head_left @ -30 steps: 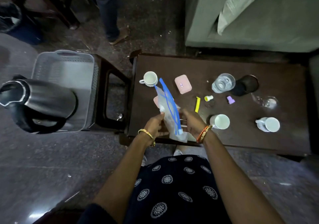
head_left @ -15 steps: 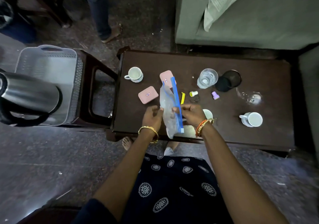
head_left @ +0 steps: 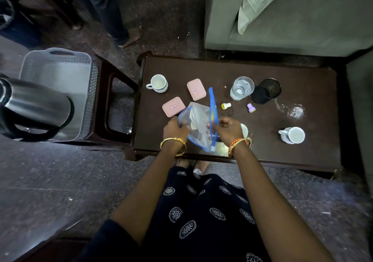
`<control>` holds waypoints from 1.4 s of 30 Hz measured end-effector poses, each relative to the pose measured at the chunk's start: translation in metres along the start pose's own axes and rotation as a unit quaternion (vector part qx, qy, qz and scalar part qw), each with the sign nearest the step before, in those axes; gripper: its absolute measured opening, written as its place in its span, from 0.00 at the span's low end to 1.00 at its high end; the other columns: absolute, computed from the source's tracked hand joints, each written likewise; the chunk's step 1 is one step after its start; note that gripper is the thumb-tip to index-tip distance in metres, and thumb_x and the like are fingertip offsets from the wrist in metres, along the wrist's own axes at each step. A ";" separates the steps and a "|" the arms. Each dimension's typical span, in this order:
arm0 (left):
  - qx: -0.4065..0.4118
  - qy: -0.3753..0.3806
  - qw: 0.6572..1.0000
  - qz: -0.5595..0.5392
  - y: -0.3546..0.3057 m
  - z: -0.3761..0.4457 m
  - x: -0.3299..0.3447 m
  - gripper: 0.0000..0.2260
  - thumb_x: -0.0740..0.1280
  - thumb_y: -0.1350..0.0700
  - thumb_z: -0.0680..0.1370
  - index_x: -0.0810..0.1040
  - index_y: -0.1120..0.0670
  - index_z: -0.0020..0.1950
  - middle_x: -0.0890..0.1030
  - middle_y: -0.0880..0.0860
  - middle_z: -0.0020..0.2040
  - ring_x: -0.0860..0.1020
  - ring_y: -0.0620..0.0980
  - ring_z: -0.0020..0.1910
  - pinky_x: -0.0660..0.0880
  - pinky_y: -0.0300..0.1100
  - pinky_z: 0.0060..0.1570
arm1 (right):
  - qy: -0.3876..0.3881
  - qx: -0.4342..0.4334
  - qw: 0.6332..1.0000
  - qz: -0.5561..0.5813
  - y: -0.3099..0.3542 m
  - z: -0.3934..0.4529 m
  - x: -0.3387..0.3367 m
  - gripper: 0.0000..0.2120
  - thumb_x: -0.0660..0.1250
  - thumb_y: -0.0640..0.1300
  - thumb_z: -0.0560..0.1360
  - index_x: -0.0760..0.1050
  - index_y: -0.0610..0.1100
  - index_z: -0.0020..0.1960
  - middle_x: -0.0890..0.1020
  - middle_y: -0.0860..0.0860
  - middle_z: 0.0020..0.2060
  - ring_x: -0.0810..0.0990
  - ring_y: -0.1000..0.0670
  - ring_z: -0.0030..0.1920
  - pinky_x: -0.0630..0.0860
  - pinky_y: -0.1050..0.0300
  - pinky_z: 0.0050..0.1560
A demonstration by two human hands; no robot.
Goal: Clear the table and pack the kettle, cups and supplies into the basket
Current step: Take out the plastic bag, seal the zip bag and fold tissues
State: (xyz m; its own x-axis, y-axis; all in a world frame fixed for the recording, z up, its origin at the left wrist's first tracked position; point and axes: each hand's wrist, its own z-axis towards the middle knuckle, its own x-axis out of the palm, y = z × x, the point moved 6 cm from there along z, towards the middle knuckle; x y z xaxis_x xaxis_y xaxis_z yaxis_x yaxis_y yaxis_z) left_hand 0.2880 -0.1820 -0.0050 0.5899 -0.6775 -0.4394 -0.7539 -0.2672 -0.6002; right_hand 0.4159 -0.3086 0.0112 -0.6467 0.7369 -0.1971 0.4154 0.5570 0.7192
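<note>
My left hand (head_left: 175,129) and my right hand (head_left: 227,129) each grip one side of a clear zip bag with a blue seal (head_left: 199,120), holding its mouth spread apart over the front of the dark table (head_left: 302,155). Two pink boxes (head_left: 173,106) (head_left: 196,89) lie just beyond the bag. White cups stand at the back left (head_left: 157,83) and at the right (head_left: 293,135); a third (head_left: 244,130) is half hidden behind my right hand. A steel kettle (head_left: 34,108) lies in the grey basket (head_left: 60,68) on a stool at the left.
On the table are a water glass (head_left: 241,88), a dark round cup (head_left: 266,90), a yellow cap (head_left: 225,105), a purple cap (head_left: 250,108) and a clear glass item (head_left: 293,111). A green sofa (head_left: 292,19) stands behind. A person's legs (head_left: 113,13) are at the back left.
The bag's mouth has been pulled wider, my left hand drawing its side leftward. The second pink box has come into view on the table. The camera view shifted.
</note>
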 end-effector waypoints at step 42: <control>0.065 0.068 0.990 -0.103 0.039 -0.012 -0.013 0.08 0.61 0.57 0.79 0.78 0.53 0.53 0.75 0.51 0.44 0.75 0.48 0.45 0.79 0.42 0.35 | -0.011 0.010 0.956 -0.293 -0.017 -0.001 0.089 0.19 0.71 0.45 0.72 0.75 0.39 0.60 0.80 0.40 0.57 0.79 0.40 0.57 0.76 0.50 0.57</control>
State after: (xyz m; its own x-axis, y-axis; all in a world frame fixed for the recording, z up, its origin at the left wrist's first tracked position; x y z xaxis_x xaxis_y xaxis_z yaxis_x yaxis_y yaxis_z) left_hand 0.2470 -0.1918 -0.0142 0.6770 -0.7055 -0.2096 -0.5718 -0.3249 -0.7533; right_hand 0.3509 -0.2532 -0.0182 -0.7592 0.3031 -0.5759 -0.0017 0.8840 0.4675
